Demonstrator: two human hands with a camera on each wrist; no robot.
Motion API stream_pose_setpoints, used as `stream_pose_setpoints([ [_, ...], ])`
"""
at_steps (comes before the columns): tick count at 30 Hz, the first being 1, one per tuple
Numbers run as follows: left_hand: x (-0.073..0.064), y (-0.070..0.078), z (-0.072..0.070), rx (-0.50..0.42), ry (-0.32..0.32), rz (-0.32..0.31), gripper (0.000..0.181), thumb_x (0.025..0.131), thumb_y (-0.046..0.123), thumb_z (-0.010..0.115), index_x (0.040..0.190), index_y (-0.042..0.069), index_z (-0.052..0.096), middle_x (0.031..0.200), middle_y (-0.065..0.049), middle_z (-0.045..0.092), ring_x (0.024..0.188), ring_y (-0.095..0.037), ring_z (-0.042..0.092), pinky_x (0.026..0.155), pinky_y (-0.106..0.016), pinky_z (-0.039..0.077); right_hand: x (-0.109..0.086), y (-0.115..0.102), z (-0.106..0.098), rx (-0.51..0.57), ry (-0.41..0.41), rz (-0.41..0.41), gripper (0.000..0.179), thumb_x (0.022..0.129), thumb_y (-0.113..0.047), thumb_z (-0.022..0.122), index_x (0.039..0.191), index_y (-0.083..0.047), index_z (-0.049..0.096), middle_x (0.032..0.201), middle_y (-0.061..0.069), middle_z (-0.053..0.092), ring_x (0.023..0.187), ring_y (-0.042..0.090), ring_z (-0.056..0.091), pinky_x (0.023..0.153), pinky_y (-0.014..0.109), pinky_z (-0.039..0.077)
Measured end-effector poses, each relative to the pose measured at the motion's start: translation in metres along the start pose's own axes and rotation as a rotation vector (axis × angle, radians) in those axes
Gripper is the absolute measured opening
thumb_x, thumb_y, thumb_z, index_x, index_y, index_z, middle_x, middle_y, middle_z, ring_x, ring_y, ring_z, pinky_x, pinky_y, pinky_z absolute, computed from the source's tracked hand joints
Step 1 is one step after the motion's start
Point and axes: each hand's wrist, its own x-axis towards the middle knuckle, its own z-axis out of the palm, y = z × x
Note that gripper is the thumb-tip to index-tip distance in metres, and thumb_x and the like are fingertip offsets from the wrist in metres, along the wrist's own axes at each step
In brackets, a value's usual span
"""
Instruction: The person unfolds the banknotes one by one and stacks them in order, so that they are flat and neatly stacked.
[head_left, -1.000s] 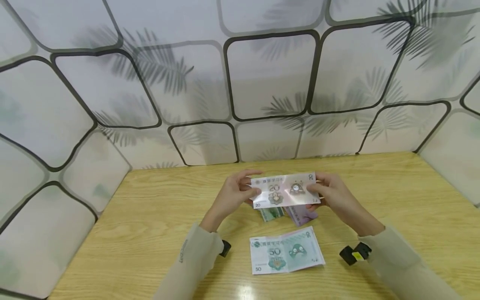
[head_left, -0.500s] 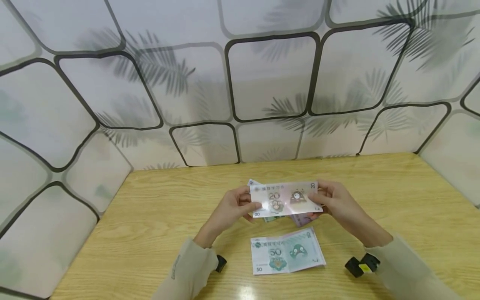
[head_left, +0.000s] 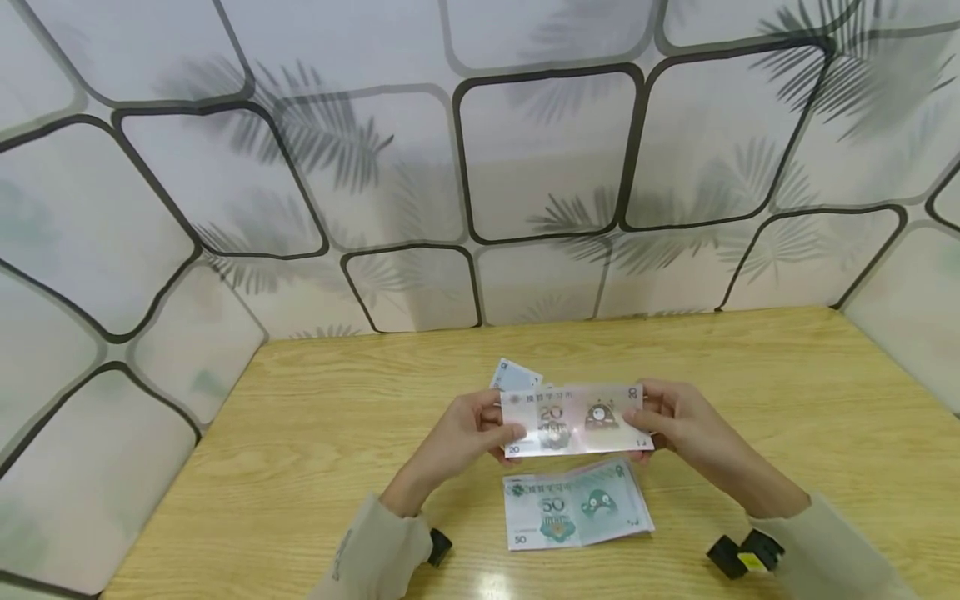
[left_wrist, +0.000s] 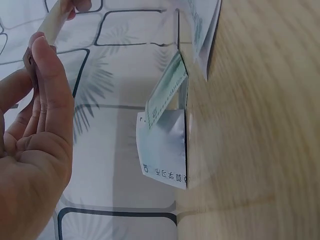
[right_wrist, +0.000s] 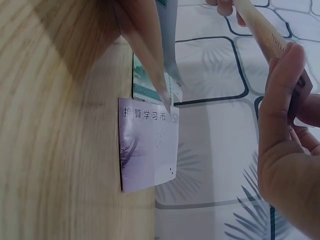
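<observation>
A play-money banknote [head_left: 573,423] marked 20 is stretched between both hands in the head view. My left hand [head_left: 467,433] pinches its left end, thumb on the front. My right hand [head_left: 693,429] pinches the right end the same way. Below it in that view lies a creased green 50 note [head_left: 577,510] on the table, with another paper edge under its right side. A pale blue note [head_left: 516,375] shows behind the held one. The right wrist view shows a purple note [right_wrist: 149,145] beside a green note [right_wrist: 150,77], both hidden in the head view.
The wood-grain table [head_left: 315,433] meets a wall covering [head_left: 547,167] with dark rounded outlines and leaf prints along its back. Side panels [head_left: 82,400] stand at left and right. A small black wrist device [head_left: 742,557] sits at the right cuff, another [head_left: 439,547] at the left.
Both hands have brought the 20 note down the head view, closer to the 50 note. The pale blue note has come into sight behind it, while the green and purple ones have become covered.
</observation>
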Motion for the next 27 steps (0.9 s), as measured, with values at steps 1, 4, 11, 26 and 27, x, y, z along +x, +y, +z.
stream_pose_setpoints([
  [1,-0.001,0.0,0.0,-0.002,-0.003,-0.001,0.03,0.097,-0.005,0.063,0.125,-0.013,0.058,0.104,-0.025,0.071,0.081,-0.023,0.073,0.068,-0.036,0.061,-0.001,0.0,0.0,0.008,-0.009,-0.003,0.028,0.105,-0.001,0.051,0.12,0.022,0.048,0.099,0.007,0.073,0.071,0.014,0.068,0.057,0.028,0.058],
  [4,-0.005,0.001,0.001,-0.005,-0.012,-0.006,0.031,0.096,-0.005,0.063,0.125,-0.014,0.058,0.103,-0.025,0.071,0.081,-0.024,0.073,0.069,-0.033,0.061,-0.004,0.002,0.0,0.033,-0.041,-0.01,0.028,0.105,-0.001,0.051,0.119,0.023,0.048,0.098,0.007,0.073,0.07,0.012,0.066,0.057,0.026,0.057],
  [11,-0.013,-0.001,0.003,-0.02,-0.045,-0.009,0.034,0.096,-0.006,0.062,0.128,-0.016,0.055,0.104,-0.027,0.07,0.081,-0.027,0.073,0.069,-0.033,0.061,-0.012,0.007,-0.002,0.056,-0.102,0.002,0.026,0.105,0.0,0.05,0.118,0.022,0.049,0.096,0.007,0.072,0.072,0.012,0.066,0.058,0.024,0.056],
  [26,-0.031,-0.009,0.008,-0.035,-0.17,0.022,0.028,0.098,-0.006,0.06,0.123,-0.018,0.057,0.105,-0.029,0.071,0.069,-0.009,0.067,0.064,-0.027,0.059,-0.023,0.009,0.0,0.037,-0.138,0.036,0.022,0.103,0.001,0.054,0.1,0.022,0.051,0.085,0.004,0.07,0.062,0.008,0.063,0.054,0.024,0.055],
  [27,-0.031,-0.009,0.008,-0.037,-0.174,0.024,0.028,0.098,-0.006,0.06,0.123,-0.018,0.056,0.105,-0.029,0.07,0.069,-0.009,0.067,0.063,-0.026,0.059,-0.024,0.009,-0.001,0.035,-0.14,0.029,0.021,0.103,0.001,0.054,0.1,0.022,0.052,0.084,0.003,0.07,0.062,0.008,0.062,0.053,0.024,0.055],
])
